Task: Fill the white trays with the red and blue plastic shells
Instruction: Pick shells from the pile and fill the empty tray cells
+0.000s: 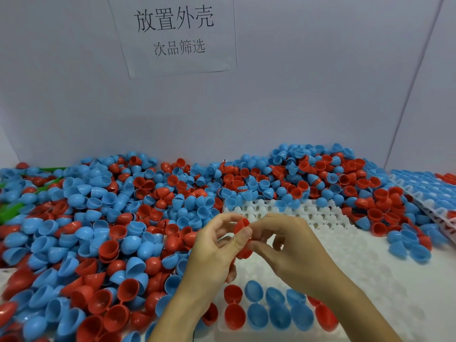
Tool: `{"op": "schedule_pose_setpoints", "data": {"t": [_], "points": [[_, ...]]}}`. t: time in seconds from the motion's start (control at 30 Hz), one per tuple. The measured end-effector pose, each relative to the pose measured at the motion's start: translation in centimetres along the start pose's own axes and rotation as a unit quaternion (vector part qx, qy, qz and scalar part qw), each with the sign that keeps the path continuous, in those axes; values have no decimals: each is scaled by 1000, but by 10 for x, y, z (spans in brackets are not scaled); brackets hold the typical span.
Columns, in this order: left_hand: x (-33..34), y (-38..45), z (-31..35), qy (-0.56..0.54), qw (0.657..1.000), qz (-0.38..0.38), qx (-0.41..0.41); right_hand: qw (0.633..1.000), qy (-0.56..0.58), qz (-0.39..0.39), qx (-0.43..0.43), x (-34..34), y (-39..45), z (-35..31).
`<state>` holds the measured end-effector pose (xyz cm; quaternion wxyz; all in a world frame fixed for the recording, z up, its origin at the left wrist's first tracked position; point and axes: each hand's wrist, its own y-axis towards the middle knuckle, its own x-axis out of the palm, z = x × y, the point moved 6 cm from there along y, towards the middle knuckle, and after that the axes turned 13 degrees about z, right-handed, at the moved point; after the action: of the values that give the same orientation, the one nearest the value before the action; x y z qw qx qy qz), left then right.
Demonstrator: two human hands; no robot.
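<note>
Your left hand [217,245] and your right hand [293,248] meet above the white tray [357,245], both holding red shells [243,239] between them. Your left fingers [243,236] are curled, the thumb pressed against the red plastic and the upper fingers bent over its top edge. Your right fingers [261,250] pinch the same red cluster from the other side, thumb low and forefinger arched above. How many red pieces are stacked together there you cannot tell, since your fingers cover most of them.

The tray lies on the tabletop under and beyond your hands. Its near rows already carry shells [278,308] set open side up: red ones at the left and right ends, blue ones between them. The rest of its pockets show bare white.

A great heap of loose red and blue shells [103,218] spreads over the left side and along the back wall, touching the tray's far edge. A smaller cluster [409,243] lies just beside the tray on the right. At the far right a second tray [424,191] sits tilted, filled mostly with blue shells. A paper sign [175,33] with printed characters hangs on the wall above.
</note>
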<state>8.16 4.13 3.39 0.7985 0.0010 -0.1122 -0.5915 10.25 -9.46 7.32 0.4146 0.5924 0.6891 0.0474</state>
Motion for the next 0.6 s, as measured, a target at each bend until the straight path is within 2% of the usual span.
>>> {"op": "schedule_pose_setpoints", "data": {"t": [0.23, 0.33, 0.47, 0.6], "points": [[0, 2, -6, -12, 999, 3, -35, 997, 14, 61, 43, -8, -1, 7], [-1, 2, -4, -2, 1000, 9, -11, 996, -20, 72, 45, -9, -3, 9], [-5, 3, 2, 15, 999, 42, 29, 989, -20, 132, 67, -17, -5, 11], [-3, 3, 6, 43, 996, 26, 73, 989, 20, 86, 119, -9, -3, 10]]}}
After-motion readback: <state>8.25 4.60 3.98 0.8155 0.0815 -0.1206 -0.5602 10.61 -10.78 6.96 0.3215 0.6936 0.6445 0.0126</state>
